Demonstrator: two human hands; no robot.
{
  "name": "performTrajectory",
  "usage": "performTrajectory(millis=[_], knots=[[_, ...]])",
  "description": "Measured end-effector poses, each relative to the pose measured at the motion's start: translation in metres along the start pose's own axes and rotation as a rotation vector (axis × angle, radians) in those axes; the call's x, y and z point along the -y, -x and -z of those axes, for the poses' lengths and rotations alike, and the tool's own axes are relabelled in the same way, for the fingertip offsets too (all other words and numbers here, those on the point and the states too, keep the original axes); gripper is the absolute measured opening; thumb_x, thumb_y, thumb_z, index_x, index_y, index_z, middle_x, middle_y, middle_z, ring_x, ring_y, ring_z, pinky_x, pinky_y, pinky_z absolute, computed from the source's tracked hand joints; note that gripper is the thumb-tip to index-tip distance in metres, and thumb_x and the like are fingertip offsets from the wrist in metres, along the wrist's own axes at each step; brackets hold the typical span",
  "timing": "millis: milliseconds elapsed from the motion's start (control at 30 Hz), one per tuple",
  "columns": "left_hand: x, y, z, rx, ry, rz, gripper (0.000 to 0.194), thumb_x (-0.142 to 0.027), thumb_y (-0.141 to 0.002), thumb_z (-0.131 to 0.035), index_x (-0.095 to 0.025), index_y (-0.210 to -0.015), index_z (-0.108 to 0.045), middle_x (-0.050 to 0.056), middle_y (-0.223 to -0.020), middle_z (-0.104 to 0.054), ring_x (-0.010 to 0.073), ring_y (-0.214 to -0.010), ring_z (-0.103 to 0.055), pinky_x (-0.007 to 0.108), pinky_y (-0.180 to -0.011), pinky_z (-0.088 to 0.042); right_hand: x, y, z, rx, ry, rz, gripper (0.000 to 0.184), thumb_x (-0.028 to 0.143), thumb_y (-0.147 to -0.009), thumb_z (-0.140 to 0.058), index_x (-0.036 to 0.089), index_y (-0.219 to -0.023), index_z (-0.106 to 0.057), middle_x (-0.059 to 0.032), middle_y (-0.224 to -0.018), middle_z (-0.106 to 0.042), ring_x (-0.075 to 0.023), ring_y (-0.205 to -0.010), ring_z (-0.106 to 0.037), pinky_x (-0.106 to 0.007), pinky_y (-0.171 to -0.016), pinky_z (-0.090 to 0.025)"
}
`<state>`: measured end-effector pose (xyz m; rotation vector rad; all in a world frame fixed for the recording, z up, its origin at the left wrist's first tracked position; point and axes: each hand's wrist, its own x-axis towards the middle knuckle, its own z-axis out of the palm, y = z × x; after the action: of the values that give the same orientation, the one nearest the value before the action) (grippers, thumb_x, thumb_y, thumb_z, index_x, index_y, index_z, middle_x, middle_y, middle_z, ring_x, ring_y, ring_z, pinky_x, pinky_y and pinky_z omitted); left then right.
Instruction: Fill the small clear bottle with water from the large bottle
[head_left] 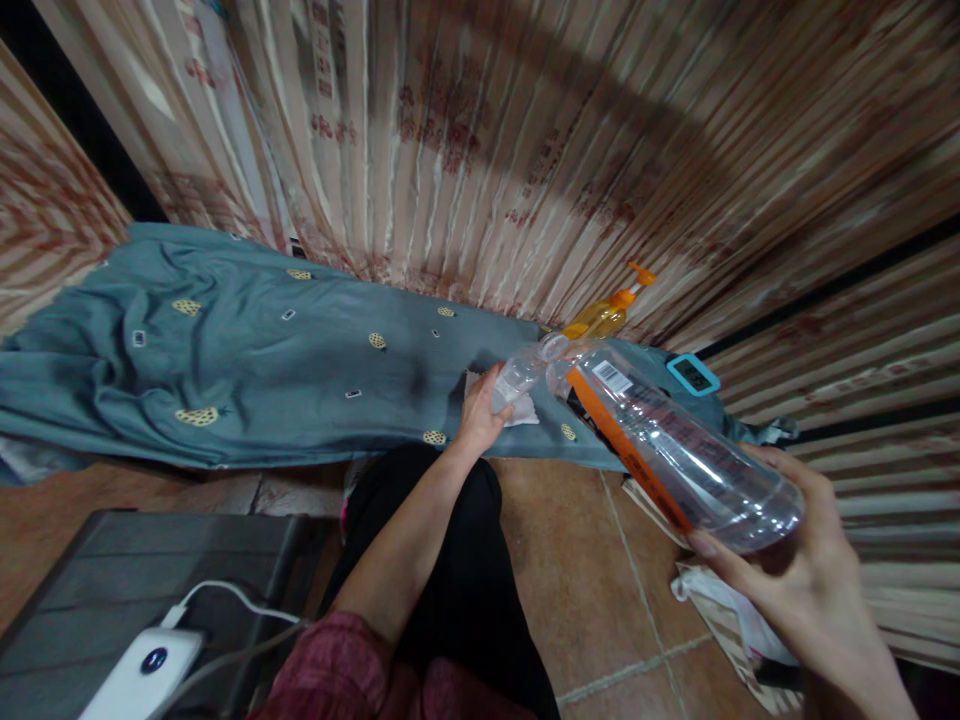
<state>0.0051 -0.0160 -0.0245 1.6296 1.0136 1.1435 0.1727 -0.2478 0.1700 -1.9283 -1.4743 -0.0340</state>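
My right hand grips the base of a large clear plastic bottle with an orange and black label. That bottle is tilted, its neck pointing up and left. In my left hand is a small clear bottle, leaning so that its mouth meets or nearly meets the large bottle's mouth. Whether liquid passes between them I cannot tell. A white tissue lies on the cloth under the small bottle. Just behind the two mouths is a pump bottle of yellow liquid with an orange pump head.
A green cloth with pineapple prints covers the long low surface. A blue-framed digital clock stands at its right end. Pleated curtains hang behind. At lower left, a white power bank with a cable lies on a grey box.
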Motion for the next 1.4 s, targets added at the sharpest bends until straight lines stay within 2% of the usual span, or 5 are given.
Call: performTrajectory(millis=[333, 467, 833, 1167, 1400], knots=[[0.0027, -0.0001, -0.0020, -0.009, -0.014, -0.019, 0.081, -0.006, -0.073, -0.076, -0.024, -0.147, -0.052, 0.008, -0.146, -0.064, 0.0297, -0.138, -0.058, 0.049, -0.123, -0.042, 0.0007, 0.0000, 0.0012, 0.004, 0.054, 0.056, 0.078, 0.062, -0.069, -0.081, 0.028, -0.133, -0.053, -0.0071, -0.122, -0.064, -0.0261, -0.104, -0.068, -0.034, -0.083, -0.060], [0.0006, -0.0001, -0.0012, 0.005, -0.031, -0.007, 0.079, -0.006, -0.073, -0.076, -0.020, -0.147, -0.052, 0.010, -0.146, -0.063, 0.0296, -0.138, -0.057, 0.047, -0.123, -0.042, 0.0031, -0.0002, 0.0012, 0.016, 0.045, 0.029, 0.080, 0.063, -0.069, -0.081, 0.027, -0.134, -0.052, -0.0076, -0.121, -0.065, -0.0270, -0.103, -0.068, -0.036, -0.084, -0.060], [-0.0029, 0.0011, 0.0006, 0.016, -0.024, 0.006, 0.080, -0.006, -0.073, -0.075, -0.023, -0.148, -0.051, 0.008, -0.147, -0.063, 0.0287, -0.138, -0.057, 0.047, -0.123, -0.042, 0.0038, -0.0011, 0.0009, 0.011, 0.064, 0.045, 0.078, 0.062, -0.068, -0.081, 0.028, -0.132, -0.053, -0.0067, -0.121, -0.065, -0.0273, -0.104, -0.069, -0.036, -0.086, -0.060], [-0.0043, 0.0005, 0.0010, 0.005, -0.005, 0.025, 0.079, -0.008, -0.072, -0.077, -0.023, -0.146, -0.054, 0.008, -0.146, -0.063, 0.0293, -0.138, -0.056, 0.044, -0.123, -0.042, 0.0011, 0.0009, 0.0003, 0.018, 0.030, -0.011, 0.081, 0.062, -0.067, -0.083, 0.028, -0.134, -0.053, -0.0074, -0.122, -0.064, -0.0271, -0.103, -0.069, -0.036, -0.082, -0.061], [-0.0051, 0.0011, 0.0019, 0.005, 0.003, 0.008, 0.078, -0.008, -0.073, -0.076, -0.023, -0.147, -0.053, 0.009, -0.148, -0.062, 0.0290, -0.139, -0.056, 0.046, -0.123, -0.042, 0.0002, 0.0009, -0.0006, 0.022, -0.019, 0.002, 0.081, 0.057, -0.066, -0.086, 0.027, -0.133, -0.051, -0.0072, -0.121, -0.062, -0.0247, -0.099, -0.069, -0.033, -0.077, -0.061]])
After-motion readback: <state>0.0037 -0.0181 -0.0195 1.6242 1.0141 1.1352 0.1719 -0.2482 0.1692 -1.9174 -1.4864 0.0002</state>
